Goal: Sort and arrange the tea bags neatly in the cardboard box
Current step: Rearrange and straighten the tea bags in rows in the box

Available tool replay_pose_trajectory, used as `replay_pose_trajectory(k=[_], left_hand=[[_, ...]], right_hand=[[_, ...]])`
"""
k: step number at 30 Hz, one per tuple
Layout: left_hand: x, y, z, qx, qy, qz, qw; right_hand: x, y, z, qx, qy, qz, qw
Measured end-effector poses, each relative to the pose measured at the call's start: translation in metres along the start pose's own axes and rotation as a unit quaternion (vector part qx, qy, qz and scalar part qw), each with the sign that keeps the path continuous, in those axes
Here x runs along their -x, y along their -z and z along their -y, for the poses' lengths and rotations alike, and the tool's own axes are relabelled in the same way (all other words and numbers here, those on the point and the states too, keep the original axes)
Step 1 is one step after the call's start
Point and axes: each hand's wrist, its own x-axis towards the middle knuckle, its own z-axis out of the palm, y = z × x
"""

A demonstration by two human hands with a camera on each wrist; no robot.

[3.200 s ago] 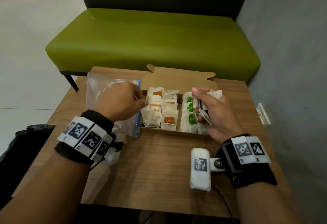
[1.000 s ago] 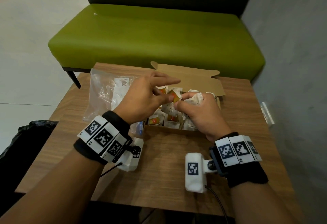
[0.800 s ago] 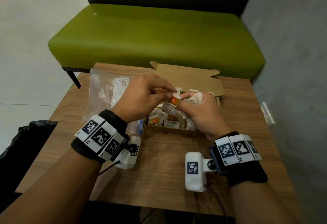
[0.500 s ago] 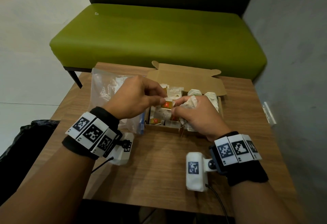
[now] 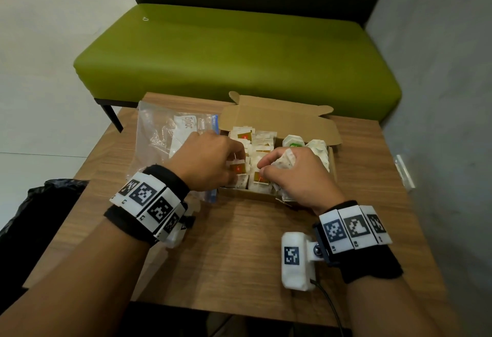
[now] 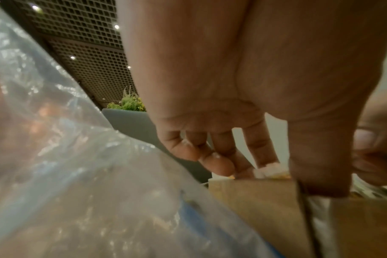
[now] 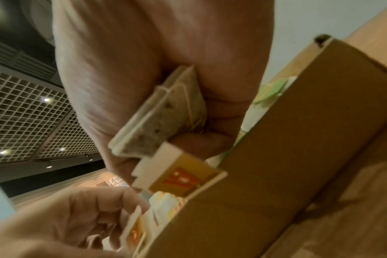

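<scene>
An open cardboard box (image 5: pixel 279 118) sits at the far middle of the wooden table, filled with rows of tea bags: yellow-red tagged ones (image 5: pixel 262 139) on the left, green tagged ones (image 5: pixel 294 142) on the right. My left hand (image 5: pixel 210 162) reaches into the box's near left corner and pinches a tea bag with a yellow-red tag (image 5: pixel 237 168). My right hand (image 5: pixel 295 176) is over the box's near middle, gripping a small bunch of tea bags (image 7: pixel 164 120) in its palm. A yellow-red tag (image 7: pixel 179 176) hangs from that bunch at the box wall (image 7: pixel 287 157).
A clear zip bag (image 5: pixel 170 136) with more tea bags lies left of the box, under my left wrist. A green bench (image 5: pixel 239 51) stands behind the table. A black bag (image 5: pixel 34 216) sits at the table's left edge. A grey wall runs along the right.
Both hands have dropped from above the box down into its near end. The tea bag pinched between them earlier is now low in the front row.
</scene>
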Motion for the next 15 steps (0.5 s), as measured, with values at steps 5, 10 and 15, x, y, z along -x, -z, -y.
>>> replay_pose_trajectory(k=[5,10,15], left_hand=[[0.0009,0.0013,-0.0057,-0.077,-0.01,0.029,0.997],[-0.0011,-0.0016,-0.0069,-0.103,-0.009,0.023,0.994],[-0.0029,-0.0035,-0.008,-0.091,0.004,-0.009,0.996]], right_hand=[[0.0002,0.0015,-0.0007,-0.008,0.001,-0.009,1.0],[-0.001,0.0011,-0.0022,0.0,-0.001,-0.016,1.0],[-0.0006,0.0016,0.0003,0.0,0.001,-0.016,1.0]])
